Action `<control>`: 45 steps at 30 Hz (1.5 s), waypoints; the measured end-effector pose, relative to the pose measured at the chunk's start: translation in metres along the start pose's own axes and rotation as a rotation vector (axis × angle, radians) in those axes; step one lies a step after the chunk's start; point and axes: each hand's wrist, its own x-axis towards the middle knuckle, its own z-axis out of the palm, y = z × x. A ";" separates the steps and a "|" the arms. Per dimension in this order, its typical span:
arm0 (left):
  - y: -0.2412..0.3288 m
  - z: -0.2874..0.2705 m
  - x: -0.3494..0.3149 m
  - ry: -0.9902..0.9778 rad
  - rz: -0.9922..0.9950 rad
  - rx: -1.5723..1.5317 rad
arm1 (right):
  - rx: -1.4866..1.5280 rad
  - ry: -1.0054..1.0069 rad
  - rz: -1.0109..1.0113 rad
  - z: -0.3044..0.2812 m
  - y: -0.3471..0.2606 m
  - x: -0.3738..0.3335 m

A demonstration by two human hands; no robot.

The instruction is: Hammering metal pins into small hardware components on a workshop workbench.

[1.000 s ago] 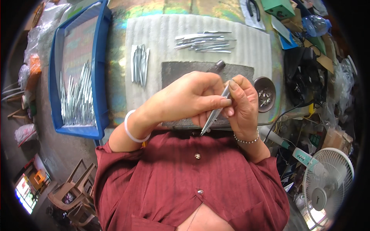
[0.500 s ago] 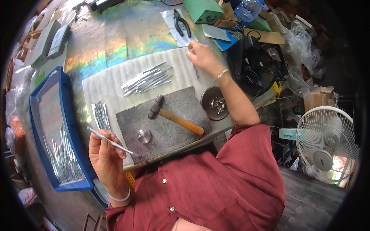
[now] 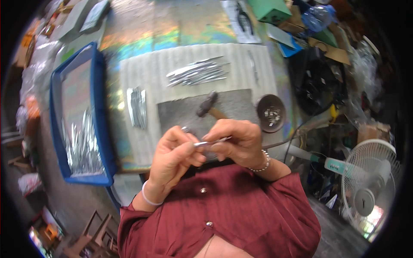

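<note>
Close to my body, my left hand and my right hand meet over the bench edge. Both are closed in a pinch on a thin silvery metal rod, which lies roughly level between them. The fingertips hide much of it. Just beyond my hands is a hammer on a dark grey slab, its wooden handle partly covered by my right hand. A small shiny round piece shows behind my left fingers.
On a white foam sheet lie a spread pile of metal rods and a smaller bundle. Right of the slab sits a brown bowl with small metal bits. A blue tray stands left, a fan right, pliers far back.
My right hand has come back from near the pliers to the rod in my left hand. My left hand has moved right, toward the middle. The view has shifted.
</note>
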 end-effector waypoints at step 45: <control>0.001 -0.011 -0.036 0.018 -0.115 0.474 | 0.207 0.026 0.579 0.035 0.018 0.008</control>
